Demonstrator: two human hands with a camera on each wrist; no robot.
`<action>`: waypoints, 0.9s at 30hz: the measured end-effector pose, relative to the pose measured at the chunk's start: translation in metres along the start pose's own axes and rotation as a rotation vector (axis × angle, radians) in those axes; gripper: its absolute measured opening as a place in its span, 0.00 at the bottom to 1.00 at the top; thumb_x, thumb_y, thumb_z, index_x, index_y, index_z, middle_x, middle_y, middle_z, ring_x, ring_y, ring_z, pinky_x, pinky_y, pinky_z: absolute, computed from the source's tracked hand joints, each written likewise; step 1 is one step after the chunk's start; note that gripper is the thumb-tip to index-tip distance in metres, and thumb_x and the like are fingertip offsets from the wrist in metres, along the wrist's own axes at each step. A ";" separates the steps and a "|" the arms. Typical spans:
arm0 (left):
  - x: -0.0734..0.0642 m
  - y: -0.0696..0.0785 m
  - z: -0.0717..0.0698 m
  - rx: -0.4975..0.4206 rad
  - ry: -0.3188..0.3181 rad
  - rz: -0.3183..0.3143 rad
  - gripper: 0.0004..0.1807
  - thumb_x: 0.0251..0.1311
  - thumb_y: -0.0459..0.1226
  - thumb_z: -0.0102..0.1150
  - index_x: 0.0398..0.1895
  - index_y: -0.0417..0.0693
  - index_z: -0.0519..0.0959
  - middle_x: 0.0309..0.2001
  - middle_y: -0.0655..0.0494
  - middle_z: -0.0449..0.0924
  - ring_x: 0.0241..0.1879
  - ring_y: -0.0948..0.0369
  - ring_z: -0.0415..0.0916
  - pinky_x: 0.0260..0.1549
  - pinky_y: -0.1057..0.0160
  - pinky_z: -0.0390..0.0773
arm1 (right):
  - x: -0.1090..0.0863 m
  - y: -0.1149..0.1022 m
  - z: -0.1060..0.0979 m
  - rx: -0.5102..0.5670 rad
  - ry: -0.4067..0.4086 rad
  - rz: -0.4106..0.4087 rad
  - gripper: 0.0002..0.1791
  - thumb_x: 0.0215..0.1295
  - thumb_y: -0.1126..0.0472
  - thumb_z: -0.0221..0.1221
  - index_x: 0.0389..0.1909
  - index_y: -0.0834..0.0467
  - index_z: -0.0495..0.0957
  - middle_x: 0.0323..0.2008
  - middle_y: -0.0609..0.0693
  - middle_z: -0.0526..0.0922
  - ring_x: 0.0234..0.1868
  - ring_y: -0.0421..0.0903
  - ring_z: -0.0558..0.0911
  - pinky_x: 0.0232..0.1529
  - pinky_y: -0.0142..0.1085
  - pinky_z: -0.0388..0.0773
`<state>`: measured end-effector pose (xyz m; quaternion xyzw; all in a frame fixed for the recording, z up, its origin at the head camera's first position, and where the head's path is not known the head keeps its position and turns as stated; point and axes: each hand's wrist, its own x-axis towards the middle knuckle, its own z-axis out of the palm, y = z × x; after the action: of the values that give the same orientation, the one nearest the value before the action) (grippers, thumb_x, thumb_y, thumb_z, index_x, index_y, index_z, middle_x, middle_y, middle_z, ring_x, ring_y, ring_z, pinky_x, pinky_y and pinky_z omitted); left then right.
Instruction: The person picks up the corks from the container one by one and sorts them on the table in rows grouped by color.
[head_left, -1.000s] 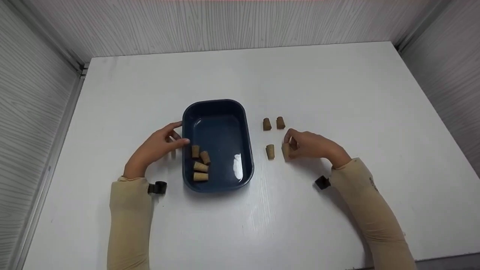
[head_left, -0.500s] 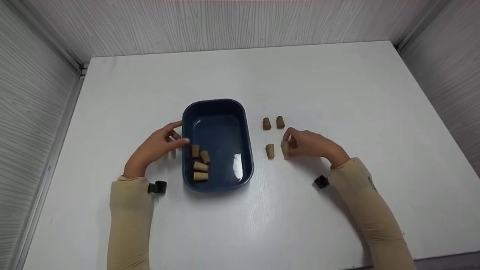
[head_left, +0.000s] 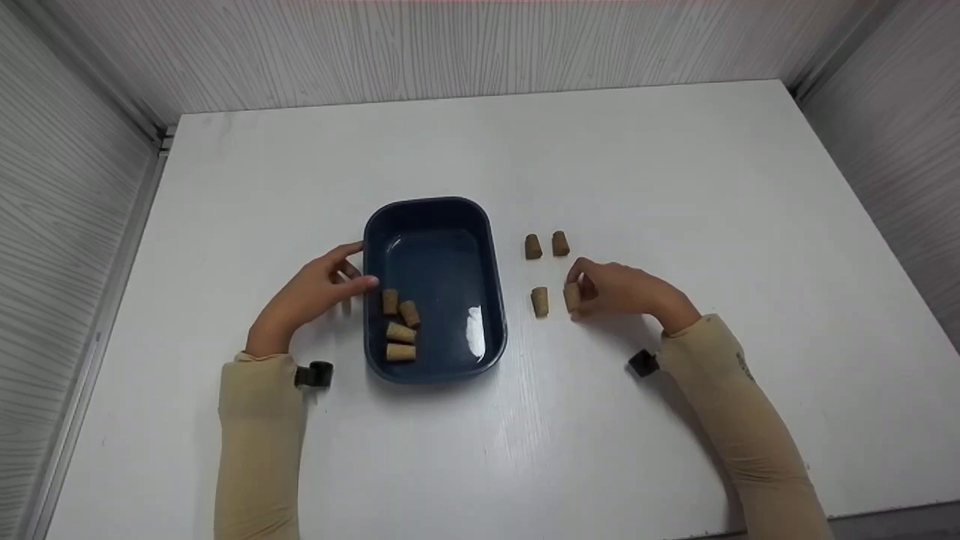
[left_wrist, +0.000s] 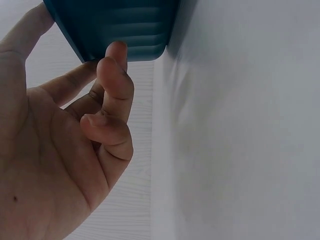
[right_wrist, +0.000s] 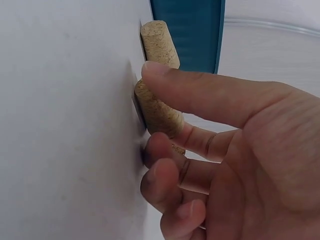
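My right hand point(head_left: 619, 289) pinches a cork stopper point(head_left: 572, 297) between thumb and fingertips, low at the white table. In the right wrist view the thumb crosses this tapered cork point(right_wrist: 160, 117), and the other fingers curl below it. Just left of it lies a second cork point(head_left: 540, 301). Two darker corks, one point(head_left: 532, 246) beside the other point(head_left: 560, 243), sit farther back. At the left side of a dark blue tray point(head_left: 499, 300), my left hand point(head_left: 315, 289) touches the rim with thumb and index finger, the other fingers loosely bent point(left_wrist: 115, 90).
Several corks lie inside the tray at its near left, one of them a pale cork point(head_left: 401, 352). The white table point(head_left: 675, 165) meets a grey wood-grain panel point(head_left: 465, 49) at the back. Similar panels stand at both sides.
The fingers of my right hand have shifted slightly around the cork, which shows more plainly now. My left hand and the tray hold the same place.
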<state>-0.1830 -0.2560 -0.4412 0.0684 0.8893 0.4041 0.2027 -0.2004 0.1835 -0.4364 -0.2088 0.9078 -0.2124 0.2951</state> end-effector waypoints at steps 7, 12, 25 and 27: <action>0.000 -0.001 0.001 -0.002 -0.002 0.001 0.42 0.62 0.58 0.57 0.75 0.55 0.56 0.47 0.46 0.76 0.35 0.54 0.73 0.32 0.61 0.72 | 0.001 0.002 0.001 0.005 0.016 -0.006 0.26 0.59 0.53 0.67 0.54 0.55 0.68 0.41 0.52 0.81 0.42 0.47 0.78 0.46 0.43 0.72; -0.001 0.000 0.000 -0.002 -0.003 0.001 0.41 0.62 0.58 0.56 0.75 0.56 0.57 0.48 0.46 0.76 0.36 0.54 0.74 0.33 0.61 0.72 | -0.002 0.005 -0.002 0.018 0.026 -0.021 0.29 0.59 0.52 0.66 0.59 0.53 0.67 0.43 0.54 0.82 0.45 0.49 0.79 0.49 0.46 0.73; -0.001 0.000 -0.001 0.003 -0.004 0.006 0.41 0.62 0.59 0.55 0.75 0.56 0.56 0.50 0.47 0.76 0.36 0.54 0.73 0.33 0.61 0.71 | -0.012 -0.010 -0.024 0.125 0.218 -0.175 0.25 0.67 0.54 0.60 0.61 0.57 0.68 0.39 0.54 0.78 0.34 0.49 0.76 0.38 0.37 0.71; -0.001 0.000 -0.001 0.007 -0.001 0.004 0.41 0.62 0.59 0.55 0.75 0.57 0.56 0.50 0.47 0.76 0.36 0.54 0.73 0.33 0.61 0.71 | -0.011 -0.014 -0.024 0.130 0.220 -0.210 0.25 0.67 0.54 0.61 0.61 0.57 0.67 0.39 0.54 0.78 0.34 0.48 0.77 0.38 0.37 0.72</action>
<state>-0.1829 -0.2566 -0.4401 0.0708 0.8905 0.4014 0.2020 -0.2039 0.1837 -0.4062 -0.2586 0.8922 -0.3219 0.1829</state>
